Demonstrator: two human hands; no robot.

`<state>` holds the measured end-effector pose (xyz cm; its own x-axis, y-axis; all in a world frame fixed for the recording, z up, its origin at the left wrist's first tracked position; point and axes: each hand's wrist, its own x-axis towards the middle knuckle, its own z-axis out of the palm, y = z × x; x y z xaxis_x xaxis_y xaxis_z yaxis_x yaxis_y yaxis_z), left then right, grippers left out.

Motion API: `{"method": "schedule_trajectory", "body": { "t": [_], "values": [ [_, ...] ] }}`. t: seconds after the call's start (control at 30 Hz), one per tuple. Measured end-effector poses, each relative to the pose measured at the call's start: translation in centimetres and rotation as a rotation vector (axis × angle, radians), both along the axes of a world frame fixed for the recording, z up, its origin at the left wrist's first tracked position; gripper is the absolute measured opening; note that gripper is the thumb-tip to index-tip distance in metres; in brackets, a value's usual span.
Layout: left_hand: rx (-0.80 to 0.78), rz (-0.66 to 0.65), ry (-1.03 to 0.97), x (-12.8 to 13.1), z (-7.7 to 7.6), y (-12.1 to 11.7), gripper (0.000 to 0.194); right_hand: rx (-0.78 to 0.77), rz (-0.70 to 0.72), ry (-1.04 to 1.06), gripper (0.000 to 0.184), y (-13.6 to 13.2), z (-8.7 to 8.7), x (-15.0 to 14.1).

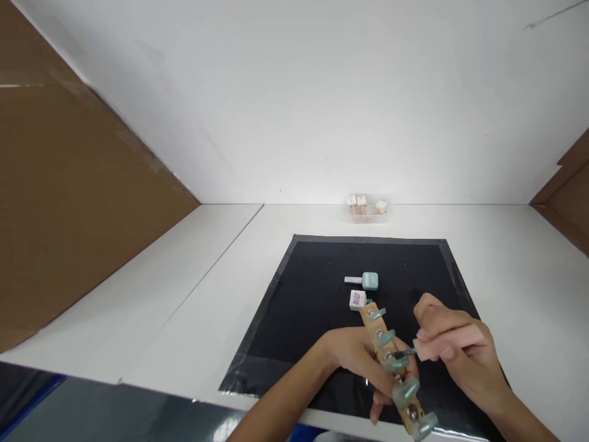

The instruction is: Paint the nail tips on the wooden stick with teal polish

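My left hand [354, 353] is closed around a wooden nail-tip stand [381, 353], which slants from upper left to lower right. Several glossy teal false nails [407, 391] stick out along it on round metal mounts. In my right hand [481, 353] is a nail polish brush [451, 342], gripped by its pink cap-like handle. Its dark bristles point left and meet or hover just over the middle false nail [396, 364]; contact is hard to tell. Just beyond the stand's far end is a small white polish bottle [358, 300], its neck partly hidden.
A teal polish bottle [370, 281] with a pale cap lies on the black mat [317, 264]. At the back wall, a clear tray [368, 216] holds several white bottles with pink caps. Brown board [92, 184] stands along the left side; the white table's front edge is near me.
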<state>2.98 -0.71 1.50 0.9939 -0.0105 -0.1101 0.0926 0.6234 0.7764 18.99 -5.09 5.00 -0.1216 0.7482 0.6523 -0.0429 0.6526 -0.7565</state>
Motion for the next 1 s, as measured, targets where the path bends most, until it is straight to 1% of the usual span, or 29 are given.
{"method": "schedule_trajectory", "body": {
  "t": [0.1,0.17,0.3,0.37,0.4,0.43,0.5,0.53,0.6,0.67,0.73,0.8,0.87,0.93,1.0],
  "values": [
    [-0.014,-0.003,0.006,0.0,0.1,0.1,0.046,-0.004,-0.006,-0.020,0.023,0.0,0.5,-0.2],
    [-0.017,0.012,0.010,-0.1,0.0,0.1,0.046,0.000,-0.041,-0.005,0.024,0.0,0.4,-0.2],
    [-0.016,0.010,-0.023,-0.2,-0.4,-0.1,0.047,-0.030,-0.097,0.057,0.029,0.0,-0.4,0.0],
    [0.022,0.067,-0.024,0.0,-0.7,-0.3,0.048,-0.054,-0.128,0.064,0.026,0.0,-0.9,0.2],
    [0.053,0.139,-0.015,0.1,-0.8,-0.5,0.049,-0.060,-0.159,0.057,0.024,0.0,-1.0,0.3],
    [0.079,0.246,0.000,0.3,-0.8,-0.7,0.049,-0.061,-0.203,0.044,0.020,0.0,-1.0,0.4],
    [0.156,0.497,0.052,0.6,-0.8,-1.1,0.049,-0.043,-0.324,0.005,0.015,-0.1,-1.0,0.6],
    [0.198,0.633,0.082,0.8,-0.7,-1.2,0.047,-0.031,-0.386,-0.020,0.015,-0.1,-0.9,0.7],
    [0.345,0.818,0.190,0.9,-0.5,-1.4,0.036,0.008,-0.490,-0.065,0.020,-0.3,-0.8,0.7],
    [0.517,0.923,0.215,0.8,-0.5,-1.5,0.027,0.052,-0.530,-0.100,0.027,-0.4,-0.8,0.7],
    [0.667,1.017,0.203,0.7,-0.5,-1.4,0.020,0.094,-0.514,-0.131,0.031,-0.5,-0.8,0.6],
    [0.799,1.119,0.207,0.5,-0.7,-1.2,0.014,0.172,-0.489,-0.167,0.029,-0.4,-0.7,0.6],
    [0.928,1.219,0.236,0.3,-0.9,-1.1,0.009,0.285,-0.480,-0.216,0.027,-0.2,-0.4,0.5],
    [1.048,1.287,0.269,0.1,-1.0,-1.0,0.007,0.365,-0.457,-0.285,0.028,0.0,0.1,0.5],
    [1.134,1.332,0.292,0.0,-0.9,-0.9,0.006,0.395,-0.411,-0.351,0.033,0.1,0.6,0.4]
  ]
}}
